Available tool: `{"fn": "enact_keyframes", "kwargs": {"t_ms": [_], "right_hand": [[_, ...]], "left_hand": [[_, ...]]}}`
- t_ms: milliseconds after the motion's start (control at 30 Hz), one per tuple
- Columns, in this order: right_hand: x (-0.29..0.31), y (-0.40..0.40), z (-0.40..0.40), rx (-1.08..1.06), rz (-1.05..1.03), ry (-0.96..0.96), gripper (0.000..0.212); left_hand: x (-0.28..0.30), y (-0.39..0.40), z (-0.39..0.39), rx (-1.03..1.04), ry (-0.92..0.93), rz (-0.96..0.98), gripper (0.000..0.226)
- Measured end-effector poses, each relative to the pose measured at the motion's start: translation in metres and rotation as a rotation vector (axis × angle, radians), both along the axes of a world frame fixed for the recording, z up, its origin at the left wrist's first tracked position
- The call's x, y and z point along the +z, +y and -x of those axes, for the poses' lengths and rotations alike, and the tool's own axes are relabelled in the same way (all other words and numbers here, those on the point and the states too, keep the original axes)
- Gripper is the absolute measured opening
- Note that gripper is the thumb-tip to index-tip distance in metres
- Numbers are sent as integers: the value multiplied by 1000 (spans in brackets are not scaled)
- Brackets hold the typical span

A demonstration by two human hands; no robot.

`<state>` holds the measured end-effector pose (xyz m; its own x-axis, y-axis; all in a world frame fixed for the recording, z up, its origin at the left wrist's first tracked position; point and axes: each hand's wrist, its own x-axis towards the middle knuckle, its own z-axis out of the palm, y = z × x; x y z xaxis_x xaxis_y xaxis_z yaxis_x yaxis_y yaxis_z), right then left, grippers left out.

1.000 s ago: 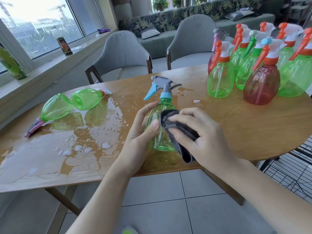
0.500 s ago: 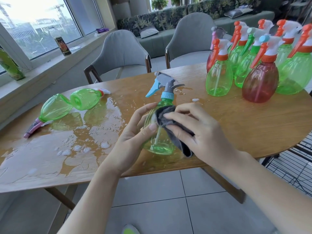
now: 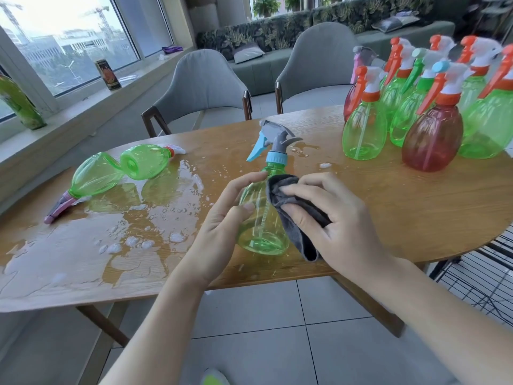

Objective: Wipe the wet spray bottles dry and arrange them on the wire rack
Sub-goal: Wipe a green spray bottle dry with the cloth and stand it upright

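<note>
A green spray bottle (image 3: 261, 218) with a blue collar and a grey and blue trigger head stands upright near the front edge of the wooden surface (image 3: 388, 207), held between both hands. The left hand (image 3: 222, 226) wraps its side, fingers (image 3: 244, 180) curled round the far side and the thumb laid across the front of the body. The right hand (image 3: 336, 226) holds a dark grey cloth (image 3: 294, 215) against the bottle's right flank, its fingers bent over the cloth and pinning it to the plastic; a fold of cloth hangs down below the palm. To the left, two more green bottles (image 3: 122, 169) lie on their sides in a wide puddle (image 3: 111, 234) with patches of foam, one with a pink trigger head pointing toward the near left edge. At the far right of the surface a group of upright bottles (image 3: 427, 107) stands close together on dry wood, mostly green with orange and white trigger heads, one red (image 3: 431, 140) at the front. A black wire rack (image 3: 483, 276) shows below the surface edge at the right. Two grey chairs (image 3: 205, 87) stand behind the surface
</note>
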<state>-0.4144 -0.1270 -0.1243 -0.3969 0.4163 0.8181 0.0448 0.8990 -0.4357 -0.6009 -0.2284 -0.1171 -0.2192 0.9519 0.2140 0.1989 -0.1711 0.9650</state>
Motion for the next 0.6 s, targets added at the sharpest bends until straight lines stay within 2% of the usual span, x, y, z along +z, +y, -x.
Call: {"fn": "enact_keyframes", "kwargs": {"t_ms": [133,233,367,600], "right_hand": [[5,1,4,-30,16,13,23],[-2,-5,3,53,-12,-33,22],[-13,-15,1,182,-154,-153,16],[-8,-10,-1,112,-302,-181,19]], "left_hand": [[0,1,-5,19,10,-6,47],[2,2,-6,22,-23,2,42],[1,2,1,25,-26,26,47],[5,0,2,-71,-107,-1,40]]}}
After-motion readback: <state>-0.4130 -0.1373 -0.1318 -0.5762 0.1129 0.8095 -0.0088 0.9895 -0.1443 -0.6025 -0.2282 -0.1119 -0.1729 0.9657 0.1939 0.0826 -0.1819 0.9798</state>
